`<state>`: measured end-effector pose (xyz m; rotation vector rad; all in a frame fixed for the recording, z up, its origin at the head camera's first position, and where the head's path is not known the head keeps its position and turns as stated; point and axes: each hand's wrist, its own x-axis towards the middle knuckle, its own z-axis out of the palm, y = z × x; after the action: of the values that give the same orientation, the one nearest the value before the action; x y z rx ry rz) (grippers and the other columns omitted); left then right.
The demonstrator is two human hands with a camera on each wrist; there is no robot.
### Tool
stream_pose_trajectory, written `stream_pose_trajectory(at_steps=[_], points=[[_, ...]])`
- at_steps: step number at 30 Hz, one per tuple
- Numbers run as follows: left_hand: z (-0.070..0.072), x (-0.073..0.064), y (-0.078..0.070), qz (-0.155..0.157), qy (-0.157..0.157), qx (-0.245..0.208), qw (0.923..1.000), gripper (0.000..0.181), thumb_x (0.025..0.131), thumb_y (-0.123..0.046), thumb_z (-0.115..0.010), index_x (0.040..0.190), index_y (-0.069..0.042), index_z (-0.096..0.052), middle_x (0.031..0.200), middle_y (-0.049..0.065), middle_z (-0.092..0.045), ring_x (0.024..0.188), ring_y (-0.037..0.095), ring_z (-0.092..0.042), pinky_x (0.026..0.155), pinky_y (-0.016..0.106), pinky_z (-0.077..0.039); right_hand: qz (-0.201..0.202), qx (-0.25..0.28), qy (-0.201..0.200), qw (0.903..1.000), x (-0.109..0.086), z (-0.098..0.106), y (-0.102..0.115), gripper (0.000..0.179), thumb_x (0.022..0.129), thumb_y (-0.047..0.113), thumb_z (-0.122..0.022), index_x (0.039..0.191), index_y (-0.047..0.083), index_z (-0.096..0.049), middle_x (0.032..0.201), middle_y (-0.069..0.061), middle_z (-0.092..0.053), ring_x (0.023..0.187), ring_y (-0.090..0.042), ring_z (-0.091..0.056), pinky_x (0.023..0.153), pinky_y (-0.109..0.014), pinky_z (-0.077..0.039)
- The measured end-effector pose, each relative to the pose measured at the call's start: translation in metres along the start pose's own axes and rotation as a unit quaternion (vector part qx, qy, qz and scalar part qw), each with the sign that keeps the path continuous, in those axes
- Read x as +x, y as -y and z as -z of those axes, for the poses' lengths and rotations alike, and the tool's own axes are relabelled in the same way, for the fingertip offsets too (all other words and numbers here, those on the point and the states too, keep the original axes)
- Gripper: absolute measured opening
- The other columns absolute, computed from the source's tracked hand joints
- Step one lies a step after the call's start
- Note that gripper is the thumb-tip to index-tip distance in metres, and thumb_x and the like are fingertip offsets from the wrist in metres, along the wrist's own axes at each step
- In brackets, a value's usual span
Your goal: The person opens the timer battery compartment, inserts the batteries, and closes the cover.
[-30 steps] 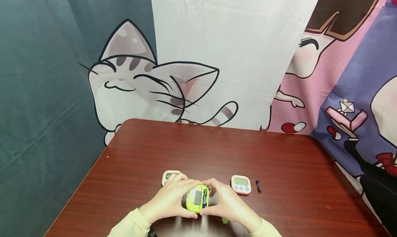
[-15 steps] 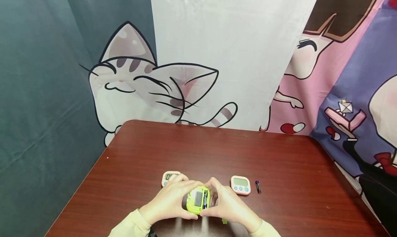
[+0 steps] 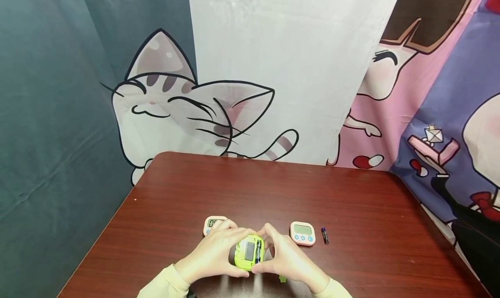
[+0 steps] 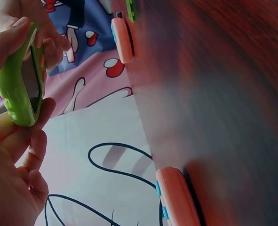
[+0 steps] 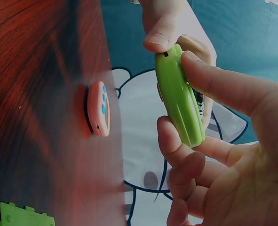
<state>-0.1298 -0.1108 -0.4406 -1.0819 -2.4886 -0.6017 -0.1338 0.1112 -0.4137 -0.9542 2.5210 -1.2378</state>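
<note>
Head view: left hand (image 3: 216, 252) and right hand (image 3: 284, 257) pinch the rounded lime-green plastic timer (image 3: 249, 251) above the brown wooden counter (image 3: 254, 185); tilting might drop its dark cylindrical battery (image 3: 258, 250). Left wrist view: this edge grip might slip. Right wrist view: uneven pressure might twist it.

The left hand (image 3: 215, 252) and right hand (image 3: 287, 257) face each other, gripping from opposite sides. The left thumb (image 3: 238, 271) and right thumb (image 3: 262, 266) lie on the near side, their tips close together; the index fingers arch over the far side. Below the right thumb, the lower fingers (image 5: 188, 165) curl inward. The 2 forearms, left (image 3: 166, 284) and right (image 3: 332, 288), pale-sleeved, converge toward the hands.
</note>
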Motion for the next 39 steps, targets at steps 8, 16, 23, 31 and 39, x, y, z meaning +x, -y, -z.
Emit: stream_pose_trajectory(at_steps=[8,16,23,31,39], points=[[0.0003,0.0011,-0.0003,-0.007,-0.008,0.006,0.9999,0.08,0.054,-0.055,-0.083,0.123,-0.024,-0.056,0.102,-0.024,-0.06,0.09,0.003,-0.045,0.088,0.029,-0.036,-0.007,0.009,0.001,0.9999,0.0006,0.0,-0.0016,0.053,0.067,0.028,-0.085,0.108,0.02,-0.052,0.07,0.012,-0.061,0.05,0.001,-0.039,0.046,-0.017,-0.032],[0.0007,0.001,-0.0004,-0.005,-0.009,0.013,0.9999,0.082,0.054,-0.056,-0.083,0.124,-0.024,-0.056,0.103,-0.024,-0.06,0.09,0.003,-0.045,0.089,0.028,-0.037,-0.01,0.01,-0.002,0.9999,0.0015,-0.0003,-0.002,0.054,0.067,0.027,-0.085,0.108,0.02,-0.052,0.07,0.011,-0.061,0.052,0.003,-0.037,0.048,-0.017,-0.031],[0.0014,0.0005,-0.0012,-0.002,-0.008,0.019,0.9998,0.081,0.053,-0.056,-0.083,0.123,-0.022,-0.057,0.103,-0.022,-0.061,0.089,0.004,-0.045,0.087,0.027,-0.038,-0.014,0.029,0.0,0.9995,0.002,-0.0015,-0.0035,0.054,0.067,0.025,-0.084,0.109,0.018,-0.051,0.07,0.01,-0.061,0.051,0.002,-0.035,0.048,-0.017,-0.03],[0.0013,0.0014,-0.0014,-0.008,-0.013,0.033,0.9993,0.082,0.051,-0.056,-0.084,0.121,-0.023,-0.057,0.101,-0.022,-0.061,0.088,0.004,-0.045,0.087,0.027,-0.037,-0.013,0.043,-0.002,0.999,0.0014,-0.0003,-0.0021,0.05,0.07,0.022,-0.082,0.109,0.018,-0.052,0.072,0.007,-0.063,0.05,0.002,-0.034,0.047,-0.017,-0.029],[-0.0001,0.0008,-0.0005,-0.017,-0.021,0.042,0.9987,0.083,0.051,-0.057,-0.083,0.121,-0.021,-0.058,0.101,-0.021,-0.062,0.088,0.005,-0.045,0.087,0.027,-0.035,-0.011,0.041,-0.002,0.9991,0.0018,0.0001,-0.0024,0.044,0.073,0.019,-0.08,0.109,0.017,-0.053,0.073,0.007,-0.064,0.051,0.002,-0.036,0.048,-0.017,-0.03]])
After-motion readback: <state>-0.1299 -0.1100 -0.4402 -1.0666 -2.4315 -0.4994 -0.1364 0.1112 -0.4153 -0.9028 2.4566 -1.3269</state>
